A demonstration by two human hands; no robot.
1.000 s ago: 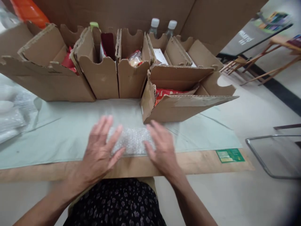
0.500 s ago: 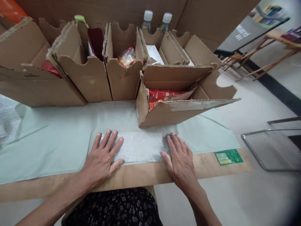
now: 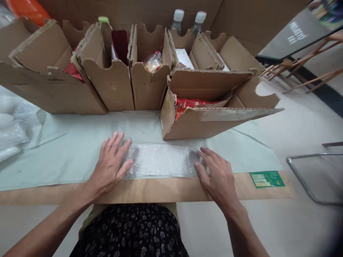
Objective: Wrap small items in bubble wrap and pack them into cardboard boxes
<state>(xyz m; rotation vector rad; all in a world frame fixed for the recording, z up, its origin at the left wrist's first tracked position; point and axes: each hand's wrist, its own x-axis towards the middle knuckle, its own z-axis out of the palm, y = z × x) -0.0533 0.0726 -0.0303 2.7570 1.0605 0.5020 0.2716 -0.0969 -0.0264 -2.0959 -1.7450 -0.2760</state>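
Note:
A flat rectangle of bubble wrap lies on the pale green cloth near the table's front edge. At its left end is my left hand, fingers spread and slightly lifted, with nothing held. Over the right end hovers my right hand, its fingers stretched out and partly apart, the thumb close to the wrap. Whether the fingertips touch the plastic is hard to tell. Just behind the wrap stands a cardboard box with red packets inside.
A row of open cardboard boxes lines the back, one with a wrapped food packet. Two white-capped bottles rise behind them. More clear plastic wrap lies at left. A green printed card is at the front right edge.
Both hands have lifted a little and spread outward from the bubble wrap, uncovering more of its ends. The whole view has shifted slightly.

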